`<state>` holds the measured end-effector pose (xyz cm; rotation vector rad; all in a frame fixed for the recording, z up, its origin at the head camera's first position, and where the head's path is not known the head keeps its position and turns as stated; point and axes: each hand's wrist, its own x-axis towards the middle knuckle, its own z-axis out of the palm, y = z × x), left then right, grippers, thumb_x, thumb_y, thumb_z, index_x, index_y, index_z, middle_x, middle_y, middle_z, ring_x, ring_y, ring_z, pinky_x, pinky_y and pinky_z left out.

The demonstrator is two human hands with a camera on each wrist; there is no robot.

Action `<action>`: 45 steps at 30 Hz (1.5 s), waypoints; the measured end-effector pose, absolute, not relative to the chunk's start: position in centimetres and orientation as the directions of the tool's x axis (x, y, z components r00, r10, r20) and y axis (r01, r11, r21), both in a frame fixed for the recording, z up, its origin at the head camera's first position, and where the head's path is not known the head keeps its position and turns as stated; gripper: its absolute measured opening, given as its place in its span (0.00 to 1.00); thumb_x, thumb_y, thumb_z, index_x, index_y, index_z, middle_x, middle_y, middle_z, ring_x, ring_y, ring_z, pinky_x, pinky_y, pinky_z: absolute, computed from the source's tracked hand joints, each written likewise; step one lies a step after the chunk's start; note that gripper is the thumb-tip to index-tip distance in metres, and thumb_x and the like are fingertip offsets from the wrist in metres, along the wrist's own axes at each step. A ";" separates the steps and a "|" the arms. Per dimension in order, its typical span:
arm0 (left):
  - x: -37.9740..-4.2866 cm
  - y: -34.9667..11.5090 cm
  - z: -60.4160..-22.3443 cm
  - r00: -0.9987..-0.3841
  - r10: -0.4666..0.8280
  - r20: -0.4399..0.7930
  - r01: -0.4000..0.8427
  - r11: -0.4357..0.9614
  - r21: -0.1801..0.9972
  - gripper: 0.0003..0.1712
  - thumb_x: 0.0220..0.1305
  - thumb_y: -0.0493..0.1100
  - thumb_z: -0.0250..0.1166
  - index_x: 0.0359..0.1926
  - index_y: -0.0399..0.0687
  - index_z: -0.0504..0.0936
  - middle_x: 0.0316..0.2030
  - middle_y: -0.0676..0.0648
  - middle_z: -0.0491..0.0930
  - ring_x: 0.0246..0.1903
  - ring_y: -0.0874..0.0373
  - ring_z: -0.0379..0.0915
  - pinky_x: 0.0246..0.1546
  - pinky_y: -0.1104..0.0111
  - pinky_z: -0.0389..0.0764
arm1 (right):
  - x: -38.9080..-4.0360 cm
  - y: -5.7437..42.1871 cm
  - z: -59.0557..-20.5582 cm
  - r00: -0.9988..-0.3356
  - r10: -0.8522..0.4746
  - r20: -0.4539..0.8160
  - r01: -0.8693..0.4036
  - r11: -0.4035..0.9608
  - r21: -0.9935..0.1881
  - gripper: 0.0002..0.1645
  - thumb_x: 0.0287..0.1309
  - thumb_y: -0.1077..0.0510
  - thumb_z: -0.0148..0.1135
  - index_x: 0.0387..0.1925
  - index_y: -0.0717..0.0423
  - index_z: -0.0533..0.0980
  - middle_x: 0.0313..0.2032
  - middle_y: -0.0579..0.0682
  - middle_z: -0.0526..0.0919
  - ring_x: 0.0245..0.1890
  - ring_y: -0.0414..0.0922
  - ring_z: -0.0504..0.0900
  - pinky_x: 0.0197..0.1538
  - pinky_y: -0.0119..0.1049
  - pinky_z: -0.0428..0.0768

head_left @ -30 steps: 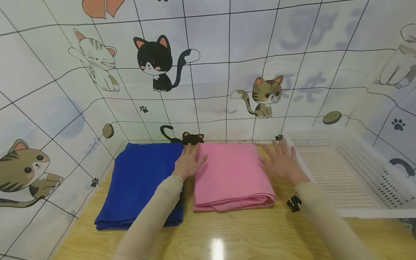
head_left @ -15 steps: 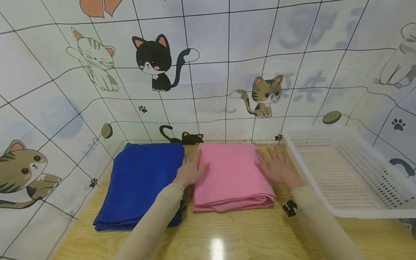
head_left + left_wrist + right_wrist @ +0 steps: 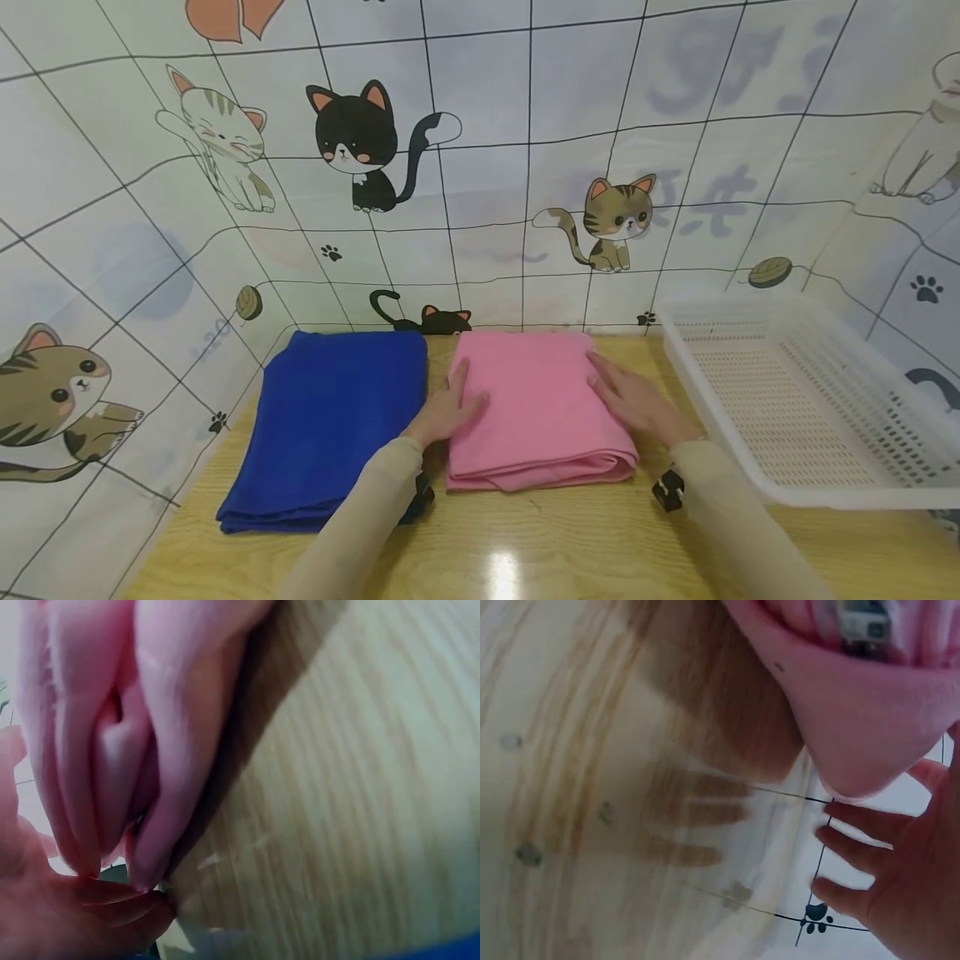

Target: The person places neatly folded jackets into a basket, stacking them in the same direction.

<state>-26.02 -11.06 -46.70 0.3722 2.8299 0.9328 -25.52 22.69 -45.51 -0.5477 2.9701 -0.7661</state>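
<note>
A folded pink cloth [image 3: 536, 404] lies between my two hands on the wooden table. My left hand [image 3: 446, 408] touches its left side, with the thumb over the top and the other fingers along the edge. In the left wrist view, the layered folds of the cloth [image 3: 172, 712] come down to the fingers. At the opposite side my right hand [image 3: 636, 402] has its fingertips right at the cloth's edge. Its fingers show spread and fairly straight in the right wrist view, beside a rounded pink fold [image 3: 877, 720]. Left of it lies a folded blue cloth [image 3: 337, 408].
A white perforated plastic basket [image 3: 720, 417] stands on the right, close to my right forearm. Behind the table [image 3: 570, 542] rises a white wall covering [image 3: 487, 192] with cat drawings, which also runs along the left side.
Both hands have come nearer to me along the sides of the pink cloth. The right hand has also moved left, from beside the cloth to its edge. Neither cloth has visibly shifted.
</note>
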 end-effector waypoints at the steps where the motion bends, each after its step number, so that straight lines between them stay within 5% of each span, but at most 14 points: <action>1: -26.0 -11.1 -46.8 -0.958 0.283 -0.050 0.195 0.768 0.610 0.48 0.68 0.65 0.50 0.77 0.47 0.42 0.68 0.26 0.53 0.66 0.33 0.53 0.64 0.47 0.58 | -25.5 22.8 -45.6 -0.938 -0.344 0.055 -0.323 0.801 -0.504 0.39 0.74 0.36 0.31 0.76 0.52 0.46 0.71 0.62 0.52 0.65 0.69 0.58 0.64 0.64 0.52; 9: -26.3 -11.8 -47.3 -0.948 0.318 -0.008 0.216 0.661 0.719 0.48 0.65 0.58 0.59 0.76 0.44 0.47 0.68 0.31 0.57 0.66 0.38 0.56 0.64 0.51 0.60 | -25.2 23.3 -46.4 -0.936 -0.348 0.044 -0.296 0.716 -0.632 0.43 0.71 0.34 0.39 0.77 0.50 0.44 0.73 0.62 0.47 0.67 0.68 0.54 0.63 0.65 0.53; 17: -26.1 -12.2 -47.3 -0.956 0.289 -0.059 0.094 0.488 0.868 0.49 0.60 0.48 0.68 0.76 0.53 0.51 0.72 0.39 0.53 0.68 0.41 0.52 0.65 0.47 0.55 | -24.5 23.3 -46.7 -0.937 -0.345 0.062 -0.285 0.648 -0.706 0.46 0.68 0.37 0.48 0.76 0.50 0.43 0.72 0.66 0.46 0.67 0.70 0.52 0.60 0.69 0.53; 25: -26.4 -12.7 -47.3 -0.934 0.342 -0.100 0.040 0.378 0.925 0.52 0.57 0.44 0.71 0.76 0.55 0.50 0.74 0.42 0.45 0.71 0.44 0.42 0.67 0.46 0.48 | -23.6 23.2 -47.1 -0.945 -0.325 0.046 -0.252 0.631 -0.734 0.47 0.66 0.38 0.53 0.77 0.47 0.43 0.71 0.69 0.47 0.61 0.70 0.64 0.57 0.67 0.64; 32: -26.6 -13.3 -47.4 -0.905 0.399 -0.149 -0.045 0.260 0.965 0.52 0.55 0.38 0.70 0.75 0.56 0.51 0.73 0.40 0.43 0.67 0.42 0.48 0.65 0.47 0.52 | -22.7 23.3 -47.3 -0.953 -0.300 0.039 -0.215 0.584 -0.783 0.47 0.65 0.40 0.56 0.76 0.44 0.46 0.68 0.69 0.57 0.57 0.64 0.69 0.51 0.58 0.74; 40: -25.9 -12.7 -47.0 -0.872 0.450 -0.191 -0.116 0.191 0.975 0.56 0.51 0.33 0.70 0.76 0.60 0.49 0.71 0.36 0.43 0.65 0.40 0.51 0.63 0.48 0.57 | -21.4 23.3 -48.0 -0.966 -0.231 -0.115 0.063 0.219 -0.974 0.45 0.64 0.47 0.61 0.75 0.32 0.48 0.62 0.65 0.57 0.56 0.60 0.65 0.47 0.49 0.76; 45: -25.8 -12.3 -46.9 -0.874 0.453 -0.174 -0.107 0.169 0.980 0.56 0.52 0.32 0.70 0.75 0.62 0.49 0.71 0.37 0.44 0.64 0.41 0.54 0.61 0.50 0.62 | -21.1 23.4 -47.7 -0.973 -0.209 -0.096 0.047 0.228 -0.973 0.46 0.64 0.46 0.61 0.75 0.34 0.48 0.63 0.65 0.57 0.55 0.60 0.66 0.45 0.47 0.78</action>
